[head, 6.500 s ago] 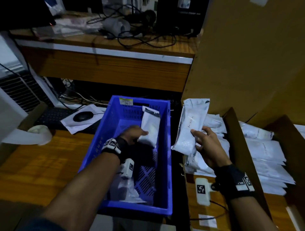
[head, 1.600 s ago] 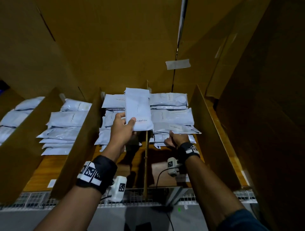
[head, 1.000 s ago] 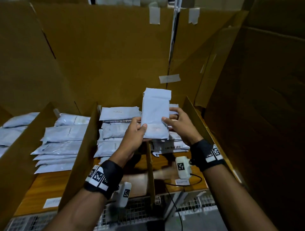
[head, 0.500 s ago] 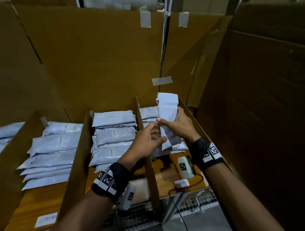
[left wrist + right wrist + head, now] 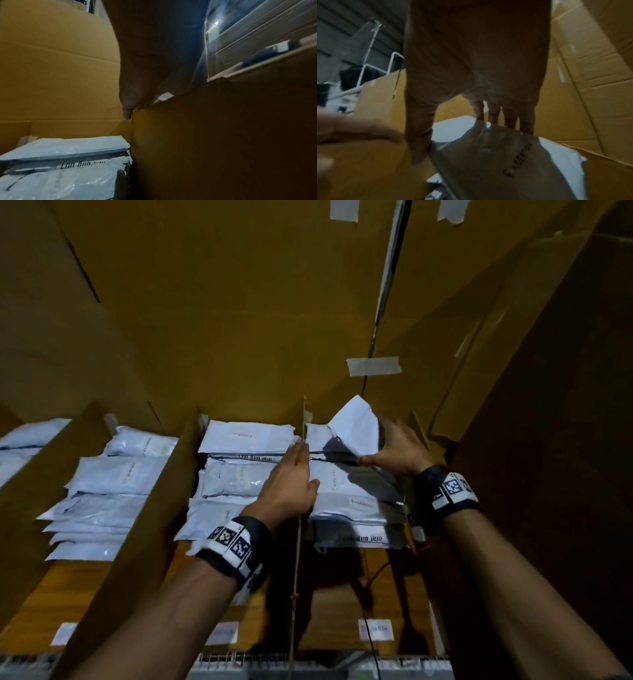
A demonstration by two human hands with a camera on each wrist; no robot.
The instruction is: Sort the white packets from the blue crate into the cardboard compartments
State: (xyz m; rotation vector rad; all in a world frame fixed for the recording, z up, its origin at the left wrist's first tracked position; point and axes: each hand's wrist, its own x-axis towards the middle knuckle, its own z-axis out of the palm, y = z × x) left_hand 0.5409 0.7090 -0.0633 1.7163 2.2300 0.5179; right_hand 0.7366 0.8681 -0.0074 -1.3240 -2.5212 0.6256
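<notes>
One white packet is pinched in your right hand; lay it flat on the pile while your open left hand steadies the cardboard divider.

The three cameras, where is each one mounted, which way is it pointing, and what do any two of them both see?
Head: on the head, looking down at both hands, left hand, right hand, forearms, packet stacks.
Left wrist: under the palm, facing the cardboard divider.
Right wrist: along the fingers onto the tilted white packet.
Shared: head and right wrist show that packet.
</notes>
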